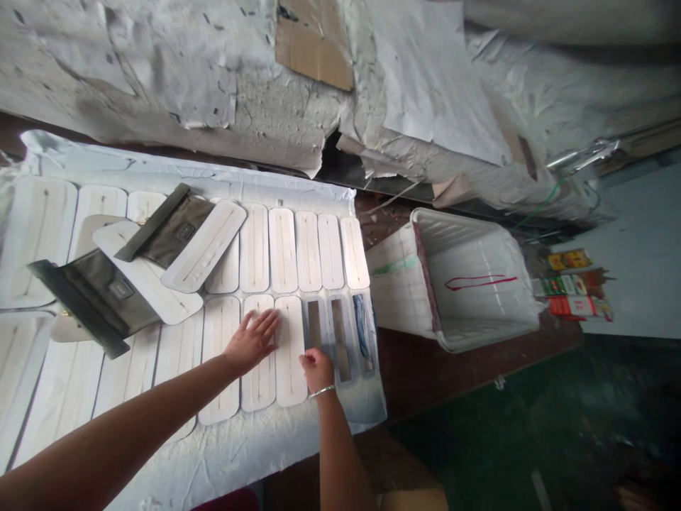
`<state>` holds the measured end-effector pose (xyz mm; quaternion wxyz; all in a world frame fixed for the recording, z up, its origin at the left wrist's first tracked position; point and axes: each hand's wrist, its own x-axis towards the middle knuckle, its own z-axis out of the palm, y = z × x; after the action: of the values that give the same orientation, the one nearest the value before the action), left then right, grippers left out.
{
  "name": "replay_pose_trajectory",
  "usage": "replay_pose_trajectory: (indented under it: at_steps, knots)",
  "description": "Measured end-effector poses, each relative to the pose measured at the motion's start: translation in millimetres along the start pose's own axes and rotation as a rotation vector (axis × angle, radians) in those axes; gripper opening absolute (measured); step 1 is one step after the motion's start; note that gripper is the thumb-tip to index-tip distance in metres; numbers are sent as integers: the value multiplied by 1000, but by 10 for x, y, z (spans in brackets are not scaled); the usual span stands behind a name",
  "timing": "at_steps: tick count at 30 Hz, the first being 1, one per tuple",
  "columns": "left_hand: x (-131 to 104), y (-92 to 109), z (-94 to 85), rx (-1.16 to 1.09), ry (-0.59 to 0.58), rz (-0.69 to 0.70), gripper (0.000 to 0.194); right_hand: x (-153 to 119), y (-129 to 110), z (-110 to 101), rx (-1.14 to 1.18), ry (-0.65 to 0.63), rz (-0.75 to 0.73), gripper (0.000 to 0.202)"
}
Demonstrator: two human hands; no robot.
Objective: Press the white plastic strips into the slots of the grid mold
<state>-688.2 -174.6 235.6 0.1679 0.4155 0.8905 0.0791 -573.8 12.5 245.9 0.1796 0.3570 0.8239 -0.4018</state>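
Two grips (252, 343) (318, 370) at two panels (259, 390) (290, 344), one basket (484, 305)

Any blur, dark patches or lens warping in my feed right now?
Head view: left hand, right hand and nearby white panels fairly clear; head view, lower right: floor dim, detail lost; head view, right side: print on colourful packets too soft to read; head view, edges: shapes look stretched.
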Motion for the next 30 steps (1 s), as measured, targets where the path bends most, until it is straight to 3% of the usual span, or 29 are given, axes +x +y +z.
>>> replay_pose_trajectory:
  at_steps: [6,11,15,19,22,25,26,28,30]
  knots:
    - [62,45,47,89,-99,-25,75,8,-246,-55,-243,-11,15,14]
    - [132,59,-25,95,-163,-87,87,-210,-485,-30,-463,50,-38,29]
    - [117,119,-63,55,-176,-94,83,-517,-219,178,-597,39,-317,49]
    - [68,59,-242,12,-200,-16,74,-710,241,403,-774,309,-614,60]
    - [55,-310,-618,3,-76,-52,55,-795,400,476,-731,516,-725,49]
    - [32,-921,-1066,14,242,-420,54,-926,439,492,-710,591,-745,42]
    - [23,-1129,-1183,10,272,-555,58,-974,446,497,-719,585,-744,42]
    - [14,-1475,-1332,-63,188,-764,73,-1051,456,514,-734,565,-734,42]
    - [24,-1684,-1372,-140,74,-847,77,-1079,437,535,-745,532,-706,41]
